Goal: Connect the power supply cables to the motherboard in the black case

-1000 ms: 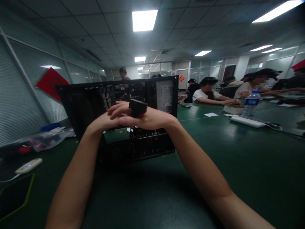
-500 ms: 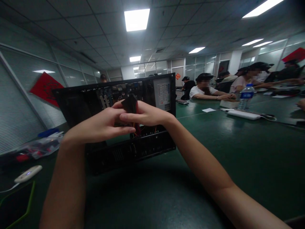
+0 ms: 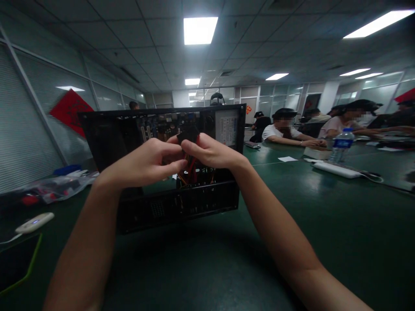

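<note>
An open black computer case (image 3: pixel 197 203) stands on the table in front of me, its inside facing me. A bundle of red and yellow power cables (image 3: pixel 190 175) rises from its lower part to my hands. My right hand (image 3: pixel 214 150) is closed round the upper bundle, thumb in front. From the left, my left hand (image 3: pixel 152 162) pinches at the same bundle, thumb and fingers near its middle. A dark flat piece (image 3: pixel 188 131) shows just above the fingers; its kind is unclear. The labelled power supply (image 3: pixel 226 125) sits in the case's upper right.
On the green table (image 3: pixel 292 216), a water bottle (image 3: pixel 343 144) and a white power strip (image 3: pixel 337 169) lie to the right. At left are a plastic bag (image 3: pixel 58 188), a white device (image 3: pixel 35 223) and a green-edged dark pad (image 3: pixel 19 261). Several people sit beyond.
The dark piece has tilted and sunk lower behind my fingers. My hands have drawn slightly apart, showing more of the coloured cables. The whole view has shifted a little to the left.
</note>
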{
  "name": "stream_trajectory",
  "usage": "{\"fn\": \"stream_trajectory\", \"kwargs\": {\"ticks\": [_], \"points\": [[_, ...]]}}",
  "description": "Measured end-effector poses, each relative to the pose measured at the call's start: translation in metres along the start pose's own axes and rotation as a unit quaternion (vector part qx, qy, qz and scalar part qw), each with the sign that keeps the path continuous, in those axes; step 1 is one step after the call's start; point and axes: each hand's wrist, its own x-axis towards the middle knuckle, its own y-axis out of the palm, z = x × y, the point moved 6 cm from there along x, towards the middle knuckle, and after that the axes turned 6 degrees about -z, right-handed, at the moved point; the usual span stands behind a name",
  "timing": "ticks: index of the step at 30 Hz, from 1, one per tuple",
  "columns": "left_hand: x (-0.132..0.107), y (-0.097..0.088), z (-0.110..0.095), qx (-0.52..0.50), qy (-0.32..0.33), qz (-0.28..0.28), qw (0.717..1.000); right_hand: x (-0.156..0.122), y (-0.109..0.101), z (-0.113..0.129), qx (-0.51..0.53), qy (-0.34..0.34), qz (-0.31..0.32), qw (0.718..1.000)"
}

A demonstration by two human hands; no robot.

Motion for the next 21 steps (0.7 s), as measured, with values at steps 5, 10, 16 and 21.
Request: {"fn": "stream_trajectory", "kwargs": {"ticks": [5,10,16,21], "points": [[0.002,0.002,0.005,-0.008,-0.017,0.0,1.0,0.0,-0.003,-0.002,-0.037,-0.007,-0.028,0.999],[0.0,-0.001,0.006,0.005,-0.041,0.014,0.999,0.004,-0.007,0.005,0.024,-0.024,-0.048,0.998],[-0.006,-0.012,0.013,-0.036,-0.085,-0.011,0.996,0.002,-0.014,0.003,0.08,0.009,-0.076,0.994],[-0.009,-0.014,0.022,-0.057,-0.097,-0.01,0.994,0.0,-0.012,0.003,0.068,0.011,-0.075,0.995]]}}
